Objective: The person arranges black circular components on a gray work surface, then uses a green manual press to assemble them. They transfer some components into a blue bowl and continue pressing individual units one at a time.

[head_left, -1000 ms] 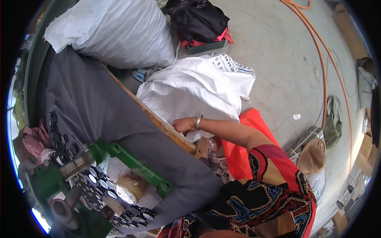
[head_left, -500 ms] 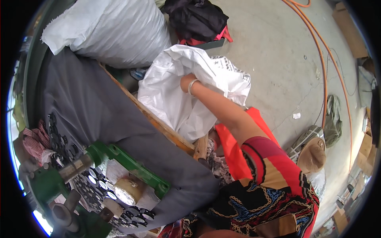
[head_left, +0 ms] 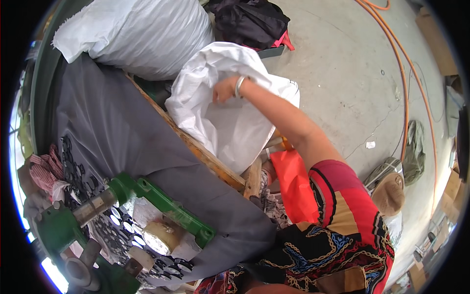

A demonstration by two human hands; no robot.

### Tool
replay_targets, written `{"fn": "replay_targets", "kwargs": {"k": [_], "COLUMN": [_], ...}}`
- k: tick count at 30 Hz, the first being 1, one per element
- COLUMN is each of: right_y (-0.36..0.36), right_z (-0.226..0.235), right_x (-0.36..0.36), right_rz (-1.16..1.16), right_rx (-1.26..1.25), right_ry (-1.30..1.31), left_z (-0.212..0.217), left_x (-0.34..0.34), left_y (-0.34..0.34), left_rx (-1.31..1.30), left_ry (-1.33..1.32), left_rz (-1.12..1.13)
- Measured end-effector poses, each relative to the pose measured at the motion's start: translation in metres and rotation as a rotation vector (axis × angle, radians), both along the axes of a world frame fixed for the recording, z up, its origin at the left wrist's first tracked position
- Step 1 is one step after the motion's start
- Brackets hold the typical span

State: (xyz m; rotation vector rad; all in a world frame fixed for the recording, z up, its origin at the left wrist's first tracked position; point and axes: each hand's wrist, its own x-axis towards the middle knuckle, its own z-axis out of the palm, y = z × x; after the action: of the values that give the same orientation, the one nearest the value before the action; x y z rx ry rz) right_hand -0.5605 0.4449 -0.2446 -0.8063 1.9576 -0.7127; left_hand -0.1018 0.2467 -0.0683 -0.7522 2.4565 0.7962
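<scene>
My right hand (head_left: 225, 90), wearing a silver bracelet (head_left: 239, 86), reaches into the mouth of a white woven sack (head_left: 235, 142). Its fingers curl downward, slightly blurred, and I see nothing in them. The sack's mouth gapes, its far rim standing up behind the hand and its inside showing white. The sack rests against a wooden rail (head_left: 196, 147) at the edge of a grey cloth (head_left: 127, 122). A red sheet (head_left: 295, 186) hangs below my right forearm. My left hand is out of the picture.
A full white sack (head_left: 152, 39) stands at far left, beside dark clothes (head_left: 252, 22) in a bin. Near left are a green metal machine (head_left: 174, 210), several black rings (head_left: 171, 267) and a tape roll (head_left: 160, 236). An orange hose (head_left: 405, 98) crosses the floor.
My right hand has moved slightly left and up, further into the sack's mouth. The sack has spread wider, with more of its inside showing. The view has shifted a little.
</scene>
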Motion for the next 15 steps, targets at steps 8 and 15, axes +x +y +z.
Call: {"fn": "replay_targets", "kwargs": {"k": [8,15], "right_y": [0.007,-0.092], "right_z": [-0.001,0.009], "right_x": [0.031,0.040], "right_rz": [0.506,-0.128], "right_rx": [0.089,-0.862], "right_ry": [0.221,0.038], "left_z": [0.000,0.001], "left_x": [-0.009,-0.011], "left_y": [-0.007,-0.002], "left_rx": [-0.001,0.006], "left_ry": [-0.002,-0.018], "left_rz": [-0.028,-0.004]}}
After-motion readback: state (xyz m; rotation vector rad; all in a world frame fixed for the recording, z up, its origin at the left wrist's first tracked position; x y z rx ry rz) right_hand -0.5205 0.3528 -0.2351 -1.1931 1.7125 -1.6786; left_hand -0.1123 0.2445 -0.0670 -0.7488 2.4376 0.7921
